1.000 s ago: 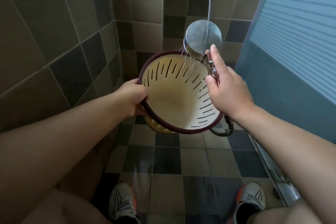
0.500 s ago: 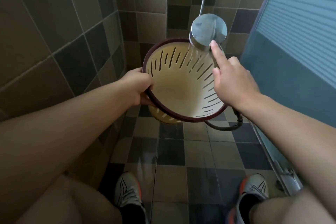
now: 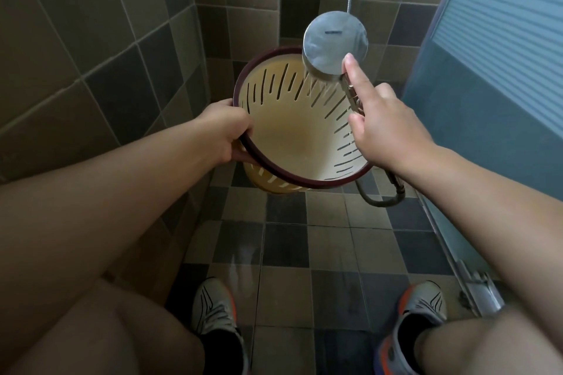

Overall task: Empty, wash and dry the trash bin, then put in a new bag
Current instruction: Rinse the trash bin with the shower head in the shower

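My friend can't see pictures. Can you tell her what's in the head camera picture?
A person's left hand grips the dark red rim of a cream slotted plastic trash bin, tipped toward the camera, while the right hand holds a round silver shower head spraying water into it. Below are a checkered tile floor and two grey-and-orange sneakers.
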